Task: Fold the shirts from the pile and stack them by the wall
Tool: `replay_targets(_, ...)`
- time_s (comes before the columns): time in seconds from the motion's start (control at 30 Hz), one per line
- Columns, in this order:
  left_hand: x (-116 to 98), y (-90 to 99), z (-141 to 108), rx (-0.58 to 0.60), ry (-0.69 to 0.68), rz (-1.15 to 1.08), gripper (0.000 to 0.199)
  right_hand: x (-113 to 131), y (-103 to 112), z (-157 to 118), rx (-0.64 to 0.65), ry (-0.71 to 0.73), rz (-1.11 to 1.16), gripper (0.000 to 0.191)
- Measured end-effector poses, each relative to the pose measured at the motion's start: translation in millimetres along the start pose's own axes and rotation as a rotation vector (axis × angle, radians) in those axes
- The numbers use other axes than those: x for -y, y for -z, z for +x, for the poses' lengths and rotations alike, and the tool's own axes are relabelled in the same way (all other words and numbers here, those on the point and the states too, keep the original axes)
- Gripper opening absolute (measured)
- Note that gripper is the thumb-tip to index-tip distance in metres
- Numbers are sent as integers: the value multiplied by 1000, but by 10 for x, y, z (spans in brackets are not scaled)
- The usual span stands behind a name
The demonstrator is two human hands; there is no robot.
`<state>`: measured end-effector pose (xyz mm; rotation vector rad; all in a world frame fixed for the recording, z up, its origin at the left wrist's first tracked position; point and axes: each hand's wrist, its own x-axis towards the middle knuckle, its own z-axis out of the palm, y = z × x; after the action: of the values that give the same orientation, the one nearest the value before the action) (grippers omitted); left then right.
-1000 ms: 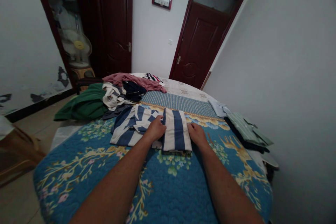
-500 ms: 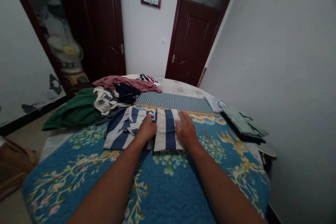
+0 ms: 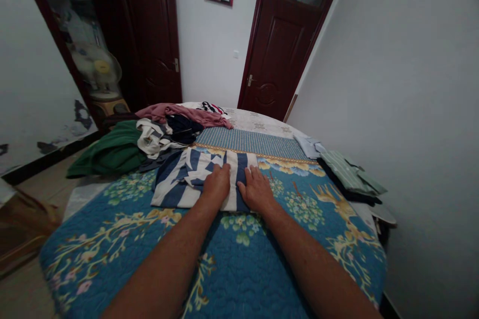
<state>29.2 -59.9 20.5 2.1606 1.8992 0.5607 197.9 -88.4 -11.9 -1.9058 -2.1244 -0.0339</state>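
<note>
the blue-and-white striped garment [image 3: 193, 172] lies partly folded on the blue floral quilt [image 3: 241, 269], under both my hands. my right hand [image 3: 258, 189] rests flat on its smooth right end, fingers slightly spread, thumb apart. my left hand [image 3: 217, 185] sits on it just beside, fingers close together; i cannot tell whether they pinch any cloth. if i push sideways while pressing, the top layer could slide and crease. the bunched left part looks loose, so a tug there might undo the fold. the dark grey cloth [image 3: 160, 160] near that end could get dragged along.
</note>
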Motion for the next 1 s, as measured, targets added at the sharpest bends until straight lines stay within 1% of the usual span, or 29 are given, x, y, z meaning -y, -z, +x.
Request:
replay_targets(0.07, -26, 18, -17, -106, -75, 22, 38, -2, -26, -4, -12, 5, 1, 69)
replay_targets(0.13, -49, -5, -32, -195, -219, -2, 39, -8, -51, -12, -24, 5, 7, 68)
replay_targets(0.2, -59, -79, -55, -188, -369, -37, 42, -20, -68, -23, -32, 7, 14, 65)
replay_targets(0.23, -58, -131, -70, -161, -406, -41, 43, -27, -72, -28, -34, 5, 17, 63)
replay_targets(0.27, -52, -187, -87, -131, -416, -29, 45, -35, -73, -33, -35, 4, 19, 61)
replay_targets(0.4, -13, -358, -148, -75, -320, 44, 55, -64, -44, -26, -21, 0, 32, 58)
replay_targets(0.53, 10, -392, -153, -61, -297, 62, 62, -77, -10, 104, 34, -15, 50, 58)
replay_targets(0.63, 16, -385, -134, -59, -284, 57, 64, -80, -26, 321, 40, -49, 64, 58)
replay_targets(0.83, 27, -402, -114, -76, -274, 23, 66, -114, -102, 863, 72, -108, 89, 62)
replay_targets(0.93, 49, -419, -111, -96, -275, 0, 64, -145, -118, 1033, 81, -133, 87, 59)
replay_targets(1.0, 71, -424, -93, -118, -277, -35, 58, -157, -113, 1080, 74, -141, 96, 57)
